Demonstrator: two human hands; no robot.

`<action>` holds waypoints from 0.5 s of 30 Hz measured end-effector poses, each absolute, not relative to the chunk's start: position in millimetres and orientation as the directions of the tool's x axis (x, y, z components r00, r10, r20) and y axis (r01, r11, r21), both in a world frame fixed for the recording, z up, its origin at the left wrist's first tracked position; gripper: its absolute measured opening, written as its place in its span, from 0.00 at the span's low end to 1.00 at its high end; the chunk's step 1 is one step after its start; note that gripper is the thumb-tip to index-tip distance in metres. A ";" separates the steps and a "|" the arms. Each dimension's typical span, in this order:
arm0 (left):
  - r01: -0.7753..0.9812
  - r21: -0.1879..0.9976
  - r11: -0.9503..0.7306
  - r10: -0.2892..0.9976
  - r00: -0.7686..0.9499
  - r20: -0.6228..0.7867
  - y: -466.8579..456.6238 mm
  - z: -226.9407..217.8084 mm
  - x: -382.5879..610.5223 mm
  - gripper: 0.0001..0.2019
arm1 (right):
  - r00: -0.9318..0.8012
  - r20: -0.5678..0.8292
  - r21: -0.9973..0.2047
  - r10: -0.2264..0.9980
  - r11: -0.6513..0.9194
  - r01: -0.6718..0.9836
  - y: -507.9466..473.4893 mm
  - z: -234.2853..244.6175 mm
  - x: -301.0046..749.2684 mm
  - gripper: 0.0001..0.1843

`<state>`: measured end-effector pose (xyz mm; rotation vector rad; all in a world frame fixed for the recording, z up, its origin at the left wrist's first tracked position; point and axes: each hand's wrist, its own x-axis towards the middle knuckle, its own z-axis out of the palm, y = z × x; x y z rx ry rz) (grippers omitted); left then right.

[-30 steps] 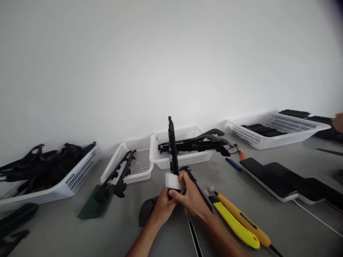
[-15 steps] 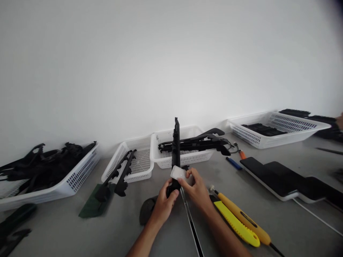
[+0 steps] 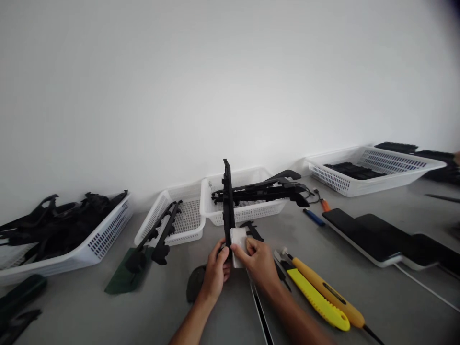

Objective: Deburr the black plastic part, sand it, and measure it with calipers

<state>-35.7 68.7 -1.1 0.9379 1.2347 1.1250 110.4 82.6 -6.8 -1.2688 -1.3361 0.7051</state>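
In the head view, my left hand [image 3: 215,274] grips the lower end of a long black plastic trim piece [image 3: 227,199], which stands up and away from me. My right hand [image 3: 261,261] pinches a small white rectangular block [image 3: 238,242] between thumb and fingers. The block's left edge is against the trim piece or just beside it; I cannot tell which. Behind my right hand a black tool with jaws [image 3: 252,231], partly hidden, lies on the table. A dark rounded part [image 3: 196,283] rests left of my left wrist.
White baskets [image 3: 108,239] of black parts line the wall. To the right lie a yellow utility knife [image 3: 319,298], a tan-handled corded tool [image 3: 327,287], a blue stick [image 3: 314,217] and several black-topped flat devices [image 3: 359,235]. A green piece [image 3: 124,278] sits at left.
The white block has turned more upright and moved down beside the trim piece. The trim piece's far end has swung left. The black jawed tool shows more now.
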 end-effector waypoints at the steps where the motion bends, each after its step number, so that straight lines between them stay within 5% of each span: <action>1: -0.130 0.965 0.229 0.973 0.021 -0.229 68.1 -0.9 -35.0 0.42 | 0.216 0.296 -0.932 0.931 0.232 0.277 83.2 -6.4 112.0 0.33; 5: -0.131 0.969 0.207 0.972 0.144 -0.188 64.1 3.6 -29.8 0.45 | 0.311 0.272 -0.944 0.910 0.191 0.268 83.7 -4.5 116.7 0.32; 10: -0.139 0.986 0.094 0.995 0.055 -0.087 64.6 12.6 -31.2 0.49 | 0.262 0.275 -0.951 0.925 0.221 0.216 81.3 -4.3 108.9 0.33; 15: -0.084 0.996 0.011 0.994 0.110 -0.002 64.4 13.9 -36.3 0.46 | 0.360 0.239 -0.970 0.902 0.202 0.137 83.7 -1.4 111.0 0.23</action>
